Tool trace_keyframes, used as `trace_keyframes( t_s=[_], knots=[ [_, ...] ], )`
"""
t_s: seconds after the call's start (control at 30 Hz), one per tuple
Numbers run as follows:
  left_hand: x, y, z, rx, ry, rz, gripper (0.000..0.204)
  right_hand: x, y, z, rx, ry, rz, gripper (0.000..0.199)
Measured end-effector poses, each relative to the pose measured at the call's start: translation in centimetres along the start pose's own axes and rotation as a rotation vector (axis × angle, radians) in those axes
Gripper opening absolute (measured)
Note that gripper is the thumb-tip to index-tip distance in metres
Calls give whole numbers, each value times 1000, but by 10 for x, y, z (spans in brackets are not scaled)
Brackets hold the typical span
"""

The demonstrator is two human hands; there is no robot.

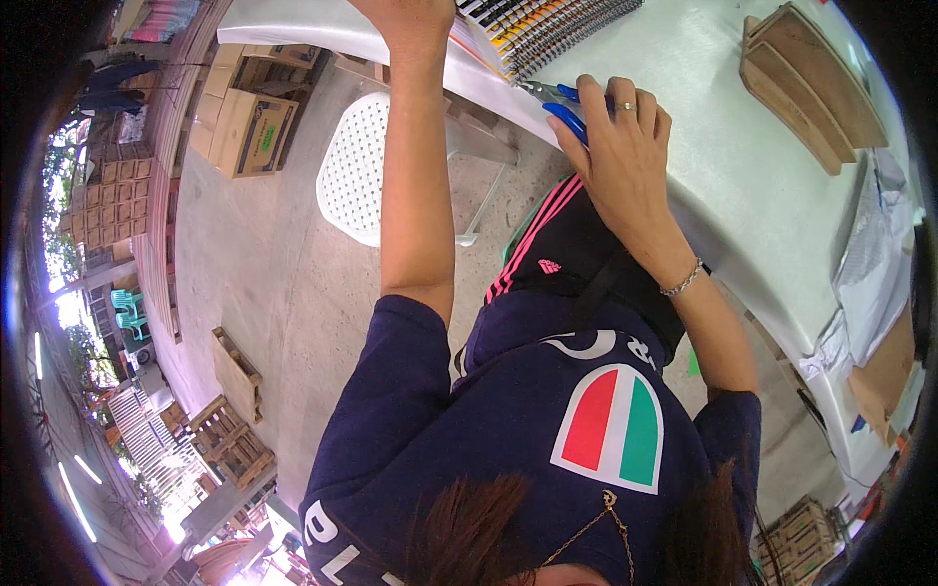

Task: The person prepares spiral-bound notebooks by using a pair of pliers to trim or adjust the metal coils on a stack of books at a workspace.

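Note:
Blue-handled pliers (pixel 565 123) are gripped in my right hand (pixel 625 161), its fingers curled round the handles. Their metal jaws point at the coils of a row of spiral-bound notebooks (pixel 562 34) on the white-covered table (pixel 703 107). Whether the jaws touch a coil I cannot tell. My left forearm stretches up past the table's edge, and my left hand (pixel 418 15) is partly cut off by the top of the picture. Its fingers are out of sight, close to the left end of the notebooks.
Curved brown boards (pixel 806 88) lie at the right of the table, with crumpled white sheeting (pixel 870 264) nearer me. A white plastic stool (pixel 354 171) stands left of the table. Cardboard boxes (pixel 256 132) and wooden pallets (pixel 230 439) are farther left on the concrete floor.

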State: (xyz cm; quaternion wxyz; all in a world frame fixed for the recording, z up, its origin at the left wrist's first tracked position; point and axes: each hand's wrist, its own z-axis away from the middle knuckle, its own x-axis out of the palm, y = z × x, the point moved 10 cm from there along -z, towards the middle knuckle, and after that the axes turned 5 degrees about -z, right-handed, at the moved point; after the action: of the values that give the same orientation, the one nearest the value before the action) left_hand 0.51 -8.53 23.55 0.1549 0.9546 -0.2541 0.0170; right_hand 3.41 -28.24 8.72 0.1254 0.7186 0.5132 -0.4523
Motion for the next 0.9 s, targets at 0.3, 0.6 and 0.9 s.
trace_keyframes(
  t_s=[0.3,0.6,0.9],
  knots=[
    [3,0,2,-68,12,14,46,10,0,0,-13,-6,18,45],
    [1,-2,2,1,4,7,46,6,4,2,15,-39,-41,41],
    [6,-9,4,-162,-27,166,50,8,1,4,50,17,-49,42]
  ],
)
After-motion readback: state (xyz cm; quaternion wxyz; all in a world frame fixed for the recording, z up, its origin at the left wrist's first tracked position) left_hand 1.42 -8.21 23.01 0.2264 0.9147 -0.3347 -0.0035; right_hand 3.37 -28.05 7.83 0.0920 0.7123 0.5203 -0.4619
